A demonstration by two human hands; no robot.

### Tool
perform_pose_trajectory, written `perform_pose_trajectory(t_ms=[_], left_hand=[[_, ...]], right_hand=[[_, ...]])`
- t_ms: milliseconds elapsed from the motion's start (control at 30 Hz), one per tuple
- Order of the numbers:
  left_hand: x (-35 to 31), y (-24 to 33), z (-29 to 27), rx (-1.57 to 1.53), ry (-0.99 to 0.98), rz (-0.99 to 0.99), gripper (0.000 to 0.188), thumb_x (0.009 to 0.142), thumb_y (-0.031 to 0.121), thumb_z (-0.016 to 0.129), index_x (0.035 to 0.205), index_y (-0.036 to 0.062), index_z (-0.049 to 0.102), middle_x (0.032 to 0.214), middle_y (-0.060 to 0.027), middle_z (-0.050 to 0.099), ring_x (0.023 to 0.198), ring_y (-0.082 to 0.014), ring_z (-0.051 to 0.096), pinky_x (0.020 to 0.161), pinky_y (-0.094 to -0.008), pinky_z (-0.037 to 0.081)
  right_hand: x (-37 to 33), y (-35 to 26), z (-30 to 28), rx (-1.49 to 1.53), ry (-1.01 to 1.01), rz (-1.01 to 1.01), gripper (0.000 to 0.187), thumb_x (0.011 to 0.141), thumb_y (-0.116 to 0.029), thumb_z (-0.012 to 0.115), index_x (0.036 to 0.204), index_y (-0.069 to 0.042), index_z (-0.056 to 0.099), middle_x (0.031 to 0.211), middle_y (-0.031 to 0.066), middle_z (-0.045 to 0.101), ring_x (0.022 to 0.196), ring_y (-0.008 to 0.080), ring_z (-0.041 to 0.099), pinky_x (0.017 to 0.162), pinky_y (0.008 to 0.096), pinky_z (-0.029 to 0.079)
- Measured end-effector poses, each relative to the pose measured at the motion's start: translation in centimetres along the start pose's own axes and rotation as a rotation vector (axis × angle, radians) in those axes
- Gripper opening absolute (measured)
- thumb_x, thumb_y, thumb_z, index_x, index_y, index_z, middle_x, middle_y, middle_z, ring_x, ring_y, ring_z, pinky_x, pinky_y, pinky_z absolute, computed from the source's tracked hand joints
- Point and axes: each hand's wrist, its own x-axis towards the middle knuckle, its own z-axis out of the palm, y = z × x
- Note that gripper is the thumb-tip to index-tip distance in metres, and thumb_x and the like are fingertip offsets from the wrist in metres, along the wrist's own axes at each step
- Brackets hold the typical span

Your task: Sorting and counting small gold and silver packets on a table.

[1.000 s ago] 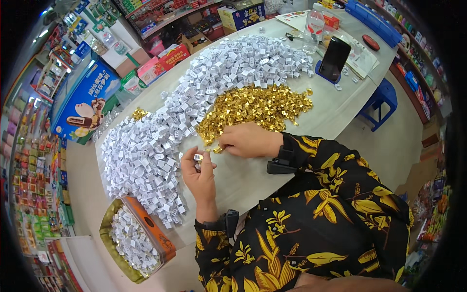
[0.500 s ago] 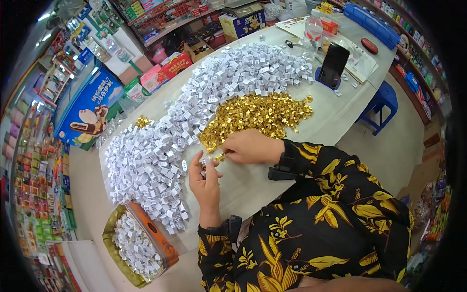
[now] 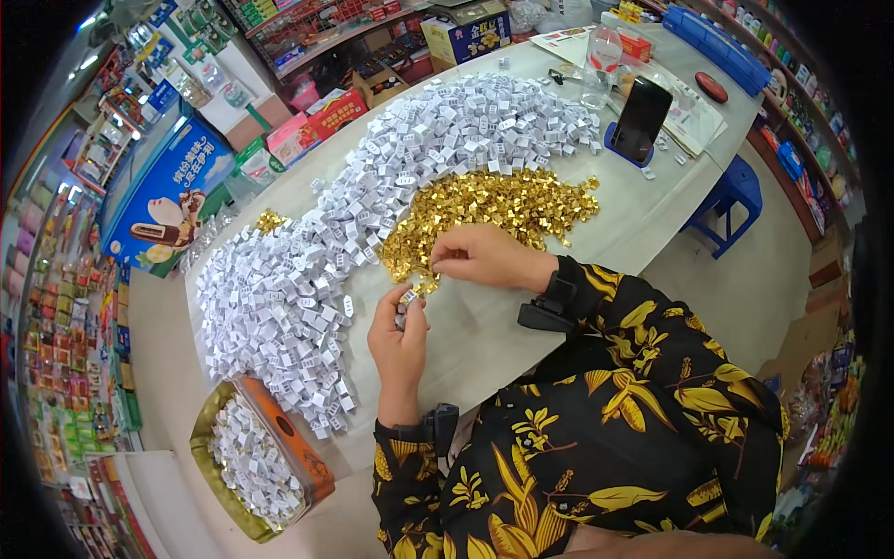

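A broad heap of small white printed pieces [image 3: 279, 307] covers the left and far part of the table. Nearer to me lies a heap of shiny gold pieces [image 3: 503, 210]. My left hand [image 3: 400, 335] is closed, holding a small white piece [image 3: 408, 297] up between thumb and fingertips. At the near edge of the gold heap is my right hand [image 3: 489, 256], its thumb and fingers curled together. Whether anything sits in that pinch is hidden. A few gold pieces [image 3: 425, 285] lie between the two hands.
An orange box [image 3: 293, 447] with a green liner, filled with white pieces, stands at the near left. A phone [image 3: 641, 121] rests on a blue stand at the right. Behind it are a clear bottle [image 3: 602, 61] and papers [image 3: 689, 112]. A blue stool [image 3: 726, 205] stands beyond the table's right edge.
My right hand has lifted slightly away from my left and turned. My left hand has moved a little right, and the white piece now shows at its fingertips.
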Motion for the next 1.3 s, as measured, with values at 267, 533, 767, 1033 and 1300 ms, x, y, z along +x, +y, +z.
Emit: perform_pose_trajectory(t_ms=[267,533,767,1033,1300], left_hand=[[-0.1,0.2,0.1,0.096,-0.059,-0.028,0.025,0.088,0.008,0.055,0.112,0.0013,0.057,0.085,-0.0045,0.063,0.065,-0.0061,0.056,0.058,-0.0203,0.048],[-0.4,-0.1,0.4,0.062,-0.025,0.055,0.023,0.084,0.004,0.059,0.107,0.0024,0.06,0.07,0.0026,0.055,0.061,-0.0035,0.049,0.055,-0.0192,0.039],[-0.6,0.3,0.0,0.064,-0.061,0.089,0.026,0.088,0.006,0.055,0.114,0.0014,0.057,0.089,-0.0062,0.064,0.065,-0.0075,0.058,0.058,-0.02,0.047],[-0.5,0.1,0.1,0.044,-0.084,0.084,0.026,0.088,0.006,0.054,0.114,0.0015,0.057,0.087,-0.0054,0.064,0.064,-0.0067,0.057,0.057,-0.0197,0.047],[-0.4,-0.6,0.1,0.324,-0.112,0.24,0.023,0.088,0.005,0.052,0.11,0.0003,0.058,0.085,-0.004,0.063,0.065,-0.0055,0.056,0.055,-0.0195,0.045]], right_hand=[[-0.3,-0.7,-0.2,0.188,0.0,0.101,0.012,0.08,-0.014,0.064,0.087,-0.003,0.063,0.078,0.0024,0.063,0.069,0.0087,0.057,0.062,0.0247,0.046],[-0.8,-3.4,0.0,0.813,-0.249,0.36,0.015,0.086,-0.018,0.062,0.091,-0.004,0.062,0.081,0.0006,0.062,0.072,0.0065,0.057,0.063,0.0214,0.047],[-1.3,-2.8,0.4,0.786,-0.282,0.444,0.017,0.088,-0.022,0.061,0.09,-0.006,0.062,0.082,-0.0001,0.062,0.071,0.0057,0.056,0.063,0.0201,0.046],[-1.3,-2.8,0.7,0.847,-0.245,0.458,0.018,0.088,-0.024,0.061,0.089,-0.006,0.061,0.08,-0.0012,0.061,0.07,0.0051,0.056,0.062,0.0201,0.046],[-1.4,-2.4,0.4,0.615,-0.285,0.374,0.019,0.087,-0.026,0.063,0.09,-0.007,0.06,0.079,-0.0013,0.06,0.069,0.0052,0.056,0.061,0.0195,0.046]])
